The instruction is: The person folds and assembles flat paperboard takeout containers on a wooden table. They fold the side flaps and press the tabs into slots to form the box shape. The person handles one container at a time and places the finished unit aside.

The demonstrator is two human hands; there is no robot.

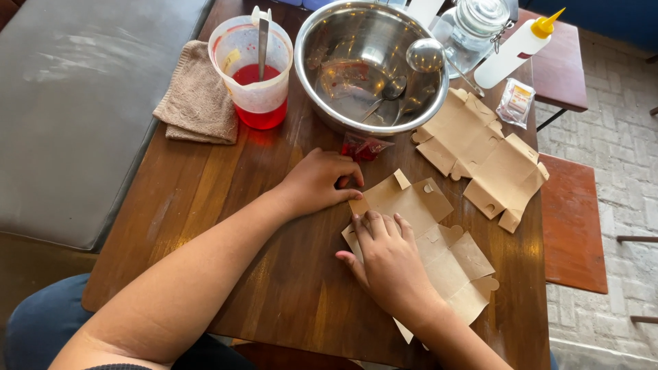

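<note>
A flat, unfolded brown cardboard box blank [439, 240] lies on the wooden table [205, 199] in front of me. My left hand [321, 181] pinches the blank's upper left flap with thumb and fingers. My right hand [389, 262] presses palm-down on the blank's left part, fingers together. A second unfolded cardboard blank [483, 154] lies further right. A small red plastic packet [363, 146] rests just beyond my left hand, beside the steel bowl.
A large steel bowl [329, 48] holds a ladle and spoon. A plastic jug of red liquid [259, 75] with a utensil stands by a brown cloth [199, 99]. Glass jar [476, 27], white squeeze bottle [515, 46], small packet [515, 101] at back right. Grey bench left.
</note>
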